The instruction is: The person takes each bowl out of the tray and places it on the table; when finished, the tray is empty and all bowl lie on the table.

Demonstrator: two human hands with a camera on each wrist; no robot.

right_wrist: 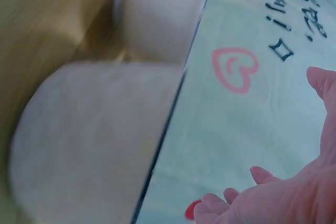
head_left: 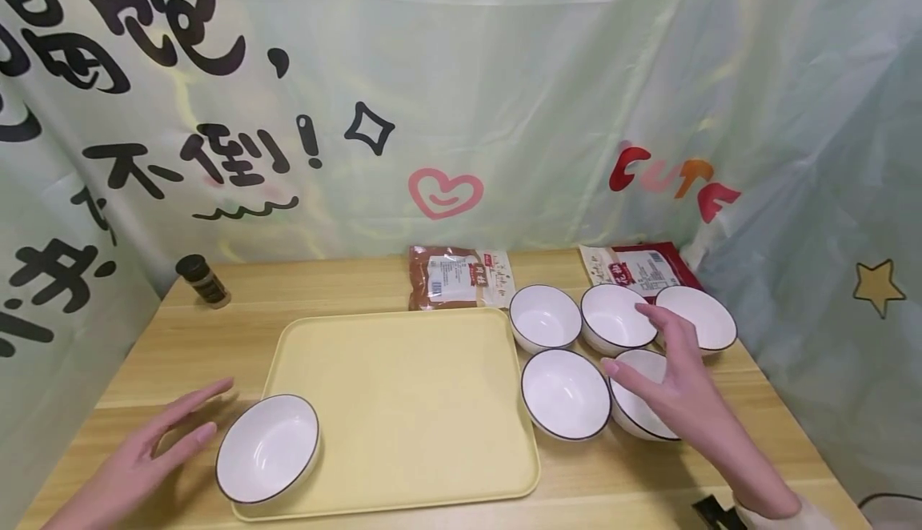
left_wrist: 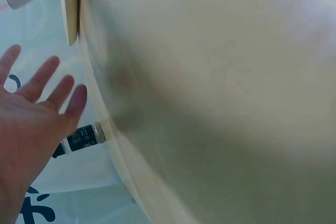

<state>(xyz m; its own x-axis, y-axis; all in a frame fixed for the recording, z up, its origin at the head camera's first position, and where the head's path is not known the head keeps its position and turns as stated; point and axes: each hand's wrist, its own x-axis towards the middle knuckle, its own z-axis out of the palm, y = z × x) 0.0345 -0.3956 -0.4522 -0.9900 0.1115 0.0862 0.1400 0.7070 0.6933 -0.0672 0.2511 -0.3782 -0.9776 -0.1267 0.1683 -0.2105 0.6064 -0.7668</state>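
A white bowl (head_left: pixel 268 448) with a dark rim sits on the front left corner of the yellow tray (head_left: pixel 403 402). Just left of that bowl is my left hand (head_left: pixel 147 454), fingers extended, apart from it and holding nothing. My right hand (head_left: pixel 677 378) hovers over the group of bowls on the right, thumb and fingers spread. Beneath it is a front bowl (head_left: pixel 641 402), partly hidden by the hand. Beside that stands another front bowl (head_left: pixel 565 394). Behind them are a back left bowl (head_left: pixel 545 318), a back middle bowl (head_left: pixel 612 318) and a back right bowl (head_left: pixel 699 318).
A small dark-capped jar (head_left: pixel 203 280) stands at the table's back left. Behind the tray lies a brown packet (head_left: pixel 461 278), and a red packet (head_left: pixel 641 268) lies behind the bowls. A printed curtain (head_left: pixel 461 98) hangs around the table (head_left: pixel 180 346).
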